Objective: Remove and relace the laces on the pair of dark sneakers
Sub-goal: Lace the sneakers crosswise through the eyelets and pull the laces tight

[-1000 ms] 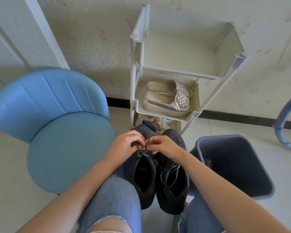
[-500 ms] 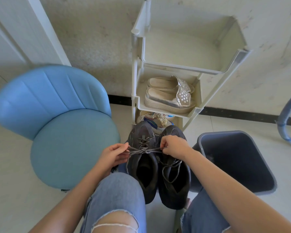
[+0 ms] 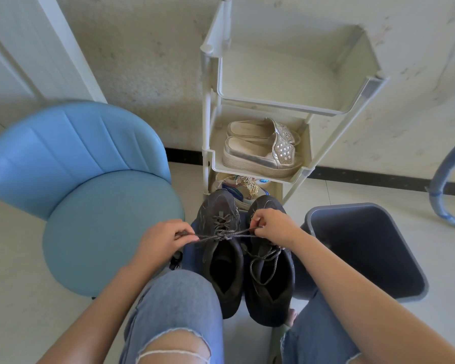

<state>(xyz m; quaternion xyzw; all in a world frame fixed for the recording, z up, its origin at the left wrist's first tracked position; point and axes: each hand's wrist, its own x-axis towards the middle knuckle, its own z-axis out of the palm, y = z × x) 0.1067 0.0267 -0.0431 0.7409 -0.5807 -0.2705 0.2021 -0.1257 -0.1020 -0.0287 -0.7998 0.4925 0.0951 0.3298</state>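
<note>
Both dark sneakers sit side by side between the knees, toes to 12 o'clock. The left hand (image 3: 163,241) is at 9 o'clock of the left sneaker (image 3: 221,261), its grip pinched tight on one lace end. The right hand (image 3: 273,227), at 3 o'clock over the right sneaker (image 3: 272,292), pinches the other. The lace (image 3: 238,234) runs taut between them, crossed over the left sneaker's tongue.

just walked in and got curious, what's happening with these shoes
A seated person is working on the dark sneaker nearer the blue chair. The left hand and right hand each pinch an end of its lace, pulled taut sideways across the shoe. The other sneaker shows a loose lace.
</note>
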